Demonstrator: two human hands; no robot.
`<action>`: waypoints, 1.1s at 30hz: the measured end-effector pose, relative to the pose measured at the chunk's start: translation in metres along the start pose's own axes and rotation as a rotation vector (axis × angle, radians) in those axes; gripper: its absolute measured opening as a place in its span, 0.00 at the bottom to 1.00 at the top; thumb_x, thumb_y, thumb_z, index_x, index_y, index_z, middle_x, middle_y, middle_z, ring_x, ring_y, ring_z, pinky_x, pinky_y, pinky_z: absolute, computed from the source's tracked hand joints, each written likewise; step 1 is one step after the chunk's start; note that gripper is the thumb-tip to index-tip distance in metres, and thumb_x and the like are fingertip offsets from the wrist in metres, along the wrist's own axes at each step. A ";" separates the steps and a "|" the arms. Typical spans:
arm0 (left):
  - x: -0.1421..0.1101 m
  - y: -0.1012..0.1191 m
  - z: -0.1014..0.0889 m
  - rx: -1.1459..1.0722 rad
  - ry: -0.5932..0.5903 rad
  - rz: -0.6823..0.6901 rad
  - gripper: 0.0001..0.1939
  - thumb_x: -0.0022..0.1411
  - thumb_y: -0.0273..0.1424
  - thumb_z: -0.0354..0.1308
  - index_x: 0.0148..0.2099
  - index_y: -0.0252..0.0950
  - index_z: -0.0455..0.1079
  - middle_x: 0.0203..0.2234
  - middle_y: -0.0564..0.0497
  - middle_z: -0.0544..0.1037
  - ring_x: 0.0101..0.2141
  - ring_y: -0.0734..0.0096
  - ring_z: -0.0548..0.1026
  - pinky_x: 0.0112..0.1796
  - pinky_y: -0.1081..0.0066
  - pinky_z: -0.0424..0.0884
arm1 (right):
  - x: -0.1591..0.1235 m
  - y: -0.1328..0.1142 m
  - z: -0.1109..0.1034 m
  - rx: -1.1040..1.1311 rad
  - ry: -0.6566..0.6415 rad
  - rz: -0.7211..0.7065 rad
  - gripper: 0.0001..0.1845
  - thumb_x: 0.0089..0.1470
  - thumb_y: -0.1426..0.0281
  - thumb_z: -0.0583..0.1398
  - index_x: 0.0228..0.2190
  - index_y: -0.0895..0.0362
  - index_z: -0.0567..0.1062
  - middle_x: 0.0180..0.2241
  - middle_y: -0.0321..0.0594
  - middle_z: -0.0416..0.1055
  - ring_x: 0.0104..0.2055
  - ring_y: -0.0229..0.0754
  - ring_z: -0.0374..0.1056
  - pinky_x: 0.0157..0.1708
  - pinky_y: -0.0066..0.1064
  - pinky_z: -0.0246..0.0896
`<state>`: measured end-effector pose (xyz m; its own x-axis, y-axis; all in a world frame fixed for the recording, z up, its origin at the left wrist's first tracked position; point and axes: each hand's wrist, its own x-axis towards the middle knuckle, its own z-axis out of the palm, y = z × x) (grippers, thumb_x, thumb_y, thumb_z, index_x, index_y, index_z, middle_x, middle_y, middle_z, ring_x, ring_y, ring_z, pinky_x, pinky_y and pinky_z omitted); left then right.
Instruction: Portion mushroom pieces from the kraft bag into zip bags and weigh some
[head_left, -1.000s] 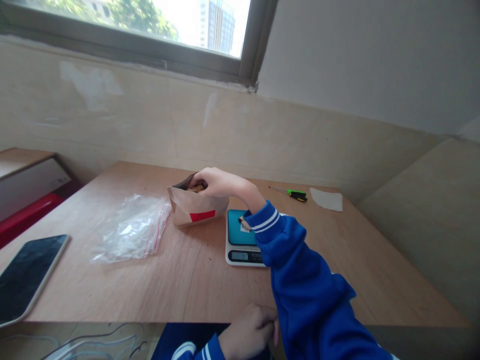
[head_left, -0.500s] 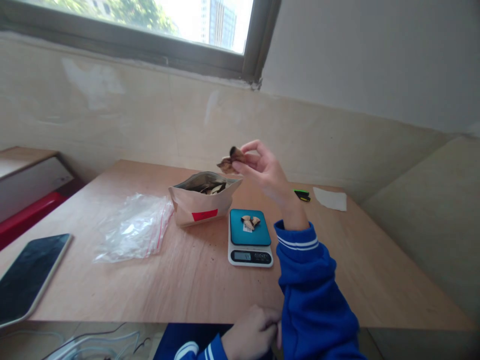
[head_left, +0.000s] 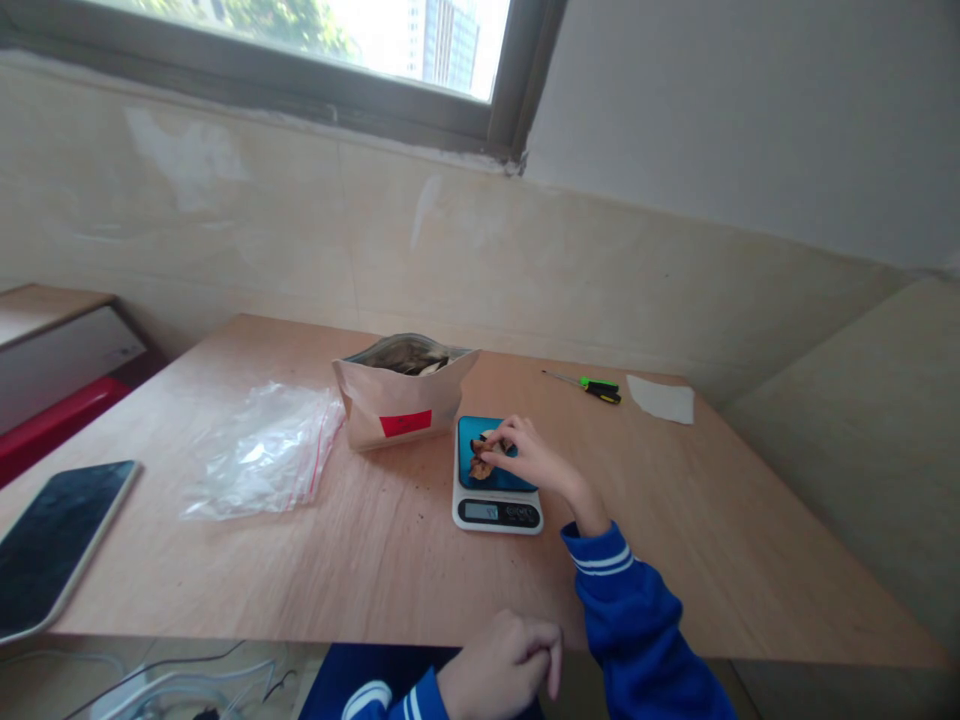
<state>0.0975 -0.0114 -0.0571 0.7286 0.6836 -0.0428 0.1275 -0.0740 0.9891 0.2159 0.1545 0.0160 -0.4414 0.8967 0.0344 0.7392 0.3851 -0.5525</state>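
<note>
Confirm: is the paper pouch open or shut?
Open: the paper pouch gapes at the top, showing its silver lining and brown pieces inside.

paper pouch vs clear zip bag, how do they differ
The paper pouch is opaque and stands open with dark pieces inside; the plastic zip bag is see-through and lies flat, crumpled. The pouch has a red label, the bag a red zip line. Both sit on the wooden table.
</note>
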 end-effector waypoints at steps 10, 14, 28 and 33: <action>-0.002 -0.002 0.001 -0.002 0.014 0.015 0.12 0.51 0.17 0.45 0.22 0.36 0.62 0.21 0.56 0.68 0.28 0.77 0.69 0.37 0.78 0.63 | 0.014 -0.039 -0.025 -0.082 0.273 -0.094 0.08 0.62 0.68 0.58 0.39 0.57 0.76 0.41 0.45 0.69 0.48 0.48 0.64 0.51 0.43 0.59; -0.002 -0.002 0.001 0.009 0.006 -0.008 0.11 0.52 0.19 0.45 0.22 0.36 0.62 0.21 0.56 0.68 0.27 0.76 0.69 0.36 0.78 0.63 | 0.026 -0.081 -0.055 0.161 0.522 -0.357 0.08 0.63 0.72 0.54 0.39 0.56 0.74 0.41 0.42 0.71 0.44 0.42 0.68 0.47 0.35 0.64; -0.001 -0.002 -0.001 -0.052 -0.003 0.030 0.13 0.47 0.15 0.44 0.21 0.36 0.61 0.22 0.55 0.69 0.28 0.76 0.69 0.39 0.78 0.66 | 0.072 -0.148 -0.070 0.007 -0.069 -0.449 0.18 0.59 0.80 0.50 0.38 0.60 0.79 0.37 0.40 0.78 0.36 0.35 0.70 0.39 0.28 0.61; -0.001 -0.004 0.000 -0.077 0.007 0.050 0.13 0.47 0.14 0.45 0.21 0.36 0.61 0.21 0.56 0.69 0.27 0.77 0.69 0.37 0.78 0.66 | 0.073 -0.149 -0.063 -0.032 -0.126 -0.443 0.18 0.57 0.82 0.52 0.38 0.58 0.80 0.40 0.40 0.79 0.38 0.36 0.72 0.39 0.27 0.62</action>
<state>0.0968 -0.0118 -0.0613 0.7277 0.6859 0.0073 0.0391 -0.0521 0.9979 0.1060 0.1766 0.1532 -0.7750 0.6116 0.1591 0.4799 0.7334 -0.4815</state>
